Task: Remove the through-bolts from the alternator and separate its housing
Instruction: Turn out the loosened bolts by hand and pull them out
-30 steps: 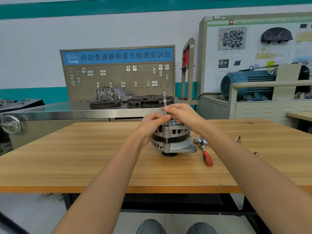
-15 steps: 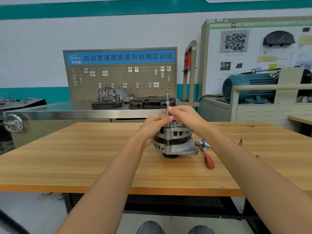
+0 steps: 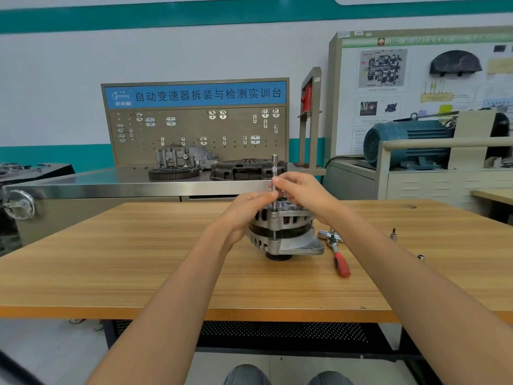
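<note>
A silver alternator [image 3: 286, 234] stands pulley-down on the wooden table [image 3: 138, 259]. A slim steel socket extension [image 3: 274, 169] rises upright from a through-bolt at the housing's top left rim. My left hand [image 3: 247, 212] pinches the shaft low down from the left, its palm against the housing. My right hand [image 3: 302, 190] pinches the same shaft a little higher from the right. The bolt head under the tool is hidden.
A red-handled ratchet [image 3: 337, 252] lies on the table just right of the alternator. Two small sockets [image 3: 392, 234] [image 3: 421, 257] sit farther right. Behind the table stands a steel bench [image 3: 111, 182] with gearbox parts and a pegboard; a blue motor [image 3: 402, 140] is at right.
Both hands stay on the extension shaft; the fingers have shifted slightly around it. The view has drifted a little, and the alternator stands where it was.
</note>
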